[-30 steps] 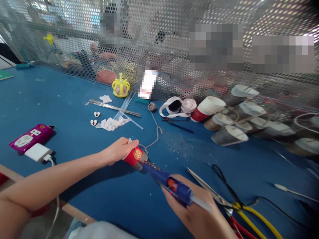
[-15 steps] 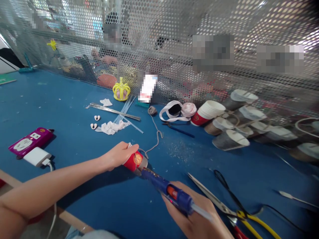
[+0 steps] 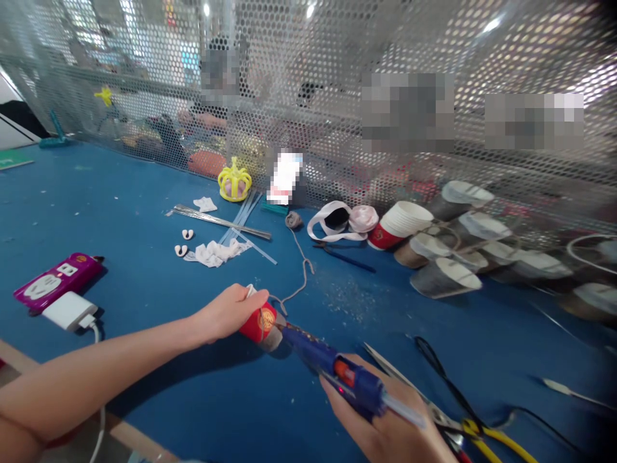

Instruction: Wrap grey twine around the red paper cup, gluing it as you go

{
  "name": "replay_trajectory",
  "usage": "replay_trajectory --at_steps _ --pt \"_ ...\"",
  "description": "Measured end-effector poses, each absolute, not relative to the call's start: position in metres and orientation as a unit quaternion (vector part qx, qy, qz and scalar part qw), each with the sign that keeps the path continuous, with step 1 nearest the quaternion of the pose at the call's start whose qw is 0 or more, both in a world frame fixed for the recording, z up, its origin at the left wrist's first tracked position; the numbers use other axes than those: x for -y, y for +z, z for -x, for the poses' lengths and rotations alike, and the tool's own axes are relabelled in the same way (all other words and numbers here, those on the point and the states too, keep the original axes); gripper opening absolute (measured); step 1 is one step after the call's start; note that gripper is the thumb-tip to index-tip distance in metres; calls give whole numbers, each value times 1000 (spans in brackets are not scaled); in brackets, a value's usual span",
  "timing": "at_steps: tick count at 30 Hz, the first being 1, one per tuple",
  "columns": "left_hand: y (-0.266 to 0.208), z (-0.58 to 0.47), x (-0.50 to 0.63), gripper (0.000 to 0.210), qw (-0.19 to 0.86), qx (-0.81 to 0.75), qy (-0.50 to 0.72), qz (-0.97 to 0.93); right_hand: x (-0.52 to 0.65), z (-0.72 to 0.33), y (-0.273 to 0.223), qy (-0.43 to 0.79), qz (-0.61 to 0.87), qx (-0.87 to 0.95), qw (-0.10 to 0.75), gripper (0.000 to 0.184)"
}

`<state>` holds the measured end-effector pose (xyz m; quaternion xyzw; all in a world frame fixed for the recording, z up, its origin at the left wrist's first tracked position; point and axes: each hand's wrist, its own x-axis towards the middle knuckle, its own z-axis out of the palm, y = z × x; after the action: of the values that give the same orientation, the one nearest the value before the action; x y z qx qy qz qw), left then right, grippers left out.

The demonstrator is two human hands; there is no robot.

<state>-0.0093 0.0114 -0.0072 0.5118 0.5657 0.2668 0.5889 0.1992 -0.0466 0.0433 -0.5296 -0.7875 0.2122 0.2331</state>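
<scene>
My left hand [image 3: 234, 311] is closed around a red paper cup [image 3: 258, 323] with a gold emblem, tilted on its side just above the blue table. Grey-brown cord wraps the cup's base end, and a loose strand of yarn [image 3: 304, 273] trails from there to a small ball [image 3: 294, 220]. Wrapped round a blue hot glue gun [image 3: 328, 363] is my right hand [image 3: 380, 411]; a small red light glows on the gun and a clear glue stick pokes from its back. The gun's nozzle points at the cord-covered end of the cup, touching it or very close.
Scissors [image 3: 436, 411] and yellow-handled pliers [image 3: 496, 437] lie beside my right hand. Stacked paper cups [image 3: 405, 222] and cord-wrapped cups [image 3: 446, 280] stand at the back right. A purple power strip [image 3: 60, 280] is at left. Behind runs a perforated metal screen [image 3: 308, 128].
The glue gun's nozzle has shifted slightly along the cup's base end, and my right hand has moved a little right. The cup is turned slightly, still in my left hand.
</scene>
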Motion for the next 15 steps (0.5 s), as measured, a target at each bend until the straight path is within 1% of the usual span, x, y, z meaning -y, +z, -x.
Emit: replay_trajectory --at_steps 11,15 --pt "-7 9 -11 50 586 -563 267 -518 46 -199 37 214 532 785 235 17" --pt "-6 9 -11 50 587 -561 268 -518 48 -199 41 231 518 794 217 18"
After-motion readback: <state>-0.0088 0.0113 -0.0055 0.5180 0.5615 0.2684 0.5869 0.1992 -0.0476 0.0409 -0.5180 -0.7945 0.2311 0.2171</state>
